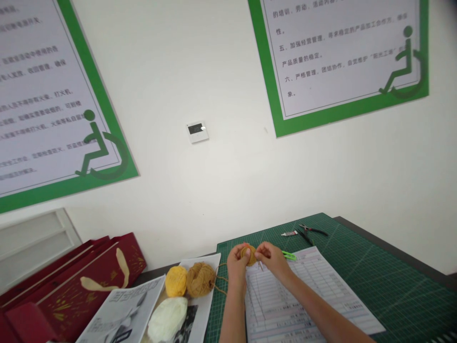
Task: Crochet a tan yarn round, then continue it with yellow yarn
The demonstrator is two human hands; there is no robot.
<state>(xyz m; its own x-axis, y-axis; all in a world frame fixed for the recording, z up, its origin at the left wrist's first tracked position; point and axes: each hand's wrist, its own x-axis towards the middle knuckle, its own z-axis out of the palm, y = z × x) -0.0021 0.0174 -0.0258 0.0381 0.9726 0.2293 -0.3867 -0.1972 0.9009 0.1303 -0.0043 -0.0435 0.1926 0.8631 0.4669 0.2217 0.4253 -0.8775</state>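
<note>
While the left hand [236,261] grasped the round brown piece [249,256] near the paper sheet's [303,295] far edge, apparently to steady it, the right hand [270,257] worked at its rim, its exact grip too small to tell. The brown yarn ball [200,280] lay leftward, perhaps so its strand [221,277] ran freely.

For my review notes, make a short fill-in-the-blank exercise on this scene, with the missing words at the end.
1. The left hand holds a round brown piece; the bent fingers near its edge belong to the ____ hand.
2. Of the three yarn balls, the one nearest the left hand is ____.
3. The gridded mat is coloured ____.
4. Each poster shows a figure seated in a ____.

Missing words: right; brown; green; wheelchair.
</note>
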